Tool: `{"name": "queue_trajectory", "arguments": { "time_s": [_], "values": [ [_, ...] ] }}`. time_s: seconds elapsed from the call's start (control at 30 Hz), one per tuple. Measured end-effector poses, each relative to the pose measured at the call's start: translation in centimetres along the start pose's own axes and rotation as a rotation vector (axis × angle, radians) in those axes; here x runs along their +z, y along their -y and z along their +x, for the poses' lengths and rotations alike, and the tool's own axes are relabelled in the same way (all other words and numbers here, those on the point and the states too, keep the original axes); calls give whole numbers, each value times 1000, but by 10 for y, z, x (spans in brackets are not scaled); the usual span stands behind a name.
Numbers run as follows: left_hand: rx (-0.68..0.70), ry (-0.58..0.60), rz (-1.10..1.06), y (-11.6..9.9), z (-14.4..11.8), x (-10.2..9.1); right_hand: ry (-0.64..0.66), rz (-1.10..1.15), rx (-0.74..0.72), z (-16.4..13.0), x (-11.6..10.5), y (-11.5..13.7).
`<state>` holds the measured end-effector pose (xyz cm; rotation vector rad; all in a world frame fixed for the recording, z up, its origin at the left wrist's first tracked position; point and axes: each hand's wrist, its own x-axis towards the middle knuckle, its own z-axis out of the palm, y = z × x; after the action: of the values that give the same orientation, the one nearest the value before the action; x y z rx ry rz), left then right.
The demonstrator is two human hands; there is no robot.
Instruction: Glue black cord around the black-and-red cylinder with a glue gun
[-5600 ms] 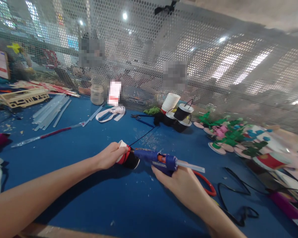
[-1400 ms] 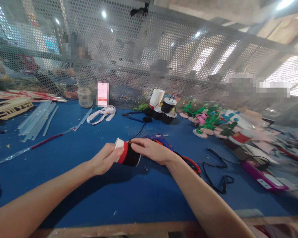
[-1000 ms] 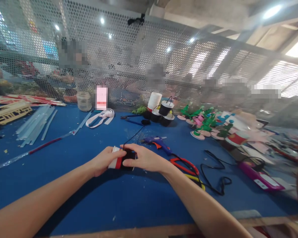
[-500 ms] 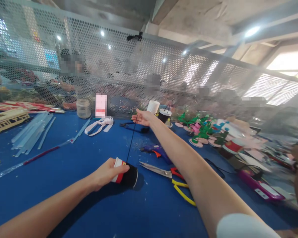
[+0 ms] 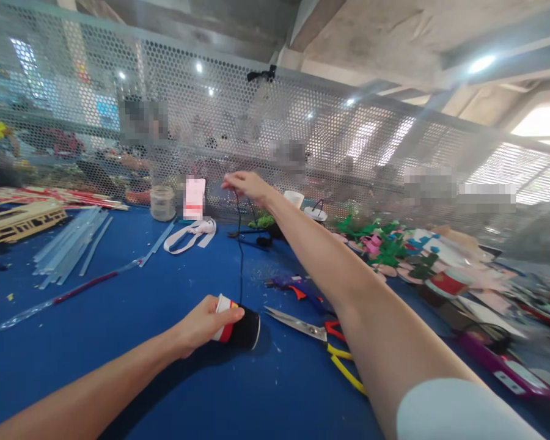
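Note:
My left hand (image 5: 208, 324) is closed around a paper cup (image 5: 246, 329) tipped on its side above the blue table. Its white and red wall shows by my fingers, and black yarn covers the part towards its rim. A strand of black yarn (image 5: 241, 263) runs from the cup up to my right hand (image 5: 247, 186), which is raised near the mesh panel with its fingers closed on the strand. The strand hangs slightly slack, and a second dark length dangles below the same hand. Scissors (image 5: 297, 324) with red and yellow handles lie to the right of the cup.
Behind the scissors lies a purple glue gun (image 5: 297, 286). Farther back are dark pliers (image 5: 252, 237) and white ribbon (image 5: 190, 235). Glue sticks (image 5: 68, 247) and a clear jar (image 5: 162, 203) are on the left. Green craft pieces (image 5: 389, 244) crowd the right. A perforated panel (image 5: 229, 122) bounds the back.
My right hand has risen and its spread fingers have closed on the yarn. The strand has gone from straight to slightly slack. My left hand still holds the cup in much the same pose.

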<state>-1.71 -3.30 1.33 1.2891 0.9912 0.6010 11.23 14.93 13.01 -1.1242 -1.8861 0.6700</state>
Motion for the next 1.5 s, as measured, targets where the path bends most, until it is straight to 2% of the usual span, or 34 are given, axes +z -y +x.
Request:
{"name": "queue_trajectory", "arguments": {
  "time_s": [0.07,0.13,0.3,0.43,0.53,0.6,0.73,0.87,0.9,0.93,1.03,1.1,1.2,1.33,1.5],
  "values": [
    [-14,-28,10,-1,-1,1,129,-86,23,-14,5,4],
    [-19,-53,9,-2,-1,1,197,-200,49,-35,5,5],
    [9,-34,-83,-1,1,1,102,-398,128,-108,-24,-7],
    [-5,-148,-71,1,3,0,23,-613,287,-172,-50,-37],
    [6,-187,-62,2,4,0,60,-750,409,-207,-53,-65],
    [23,-182,-30,3,5,0,89,-801,457,-218,-48,-79],
    [81,-117,106,2,3,-2,91,-850,482,-221,-38,-83],
    [110,-67,233,0,0,-2,6,-864,438,-220,-28,-52],
    [113,-55,256,0,0,-1,20,-821,388,-220,-24,-42],
    [119,-43,274,0,-1,0,72,-673,305,-220,-19,-31],
    [139,1,295,1,-2,2,273,-227,179,-218,3,-7],
    [148,24,295,2,-2,3,357,-72,123,-214,18,3],
    [165,44,280,2,-2,3,371,34,88,-204,34,11],
    [157,54,205,2,-1,3,348,137,82,-192,44,22],
    [125,14,126,1,0,4,375,51,64,-184,47,22]
  ]
}}
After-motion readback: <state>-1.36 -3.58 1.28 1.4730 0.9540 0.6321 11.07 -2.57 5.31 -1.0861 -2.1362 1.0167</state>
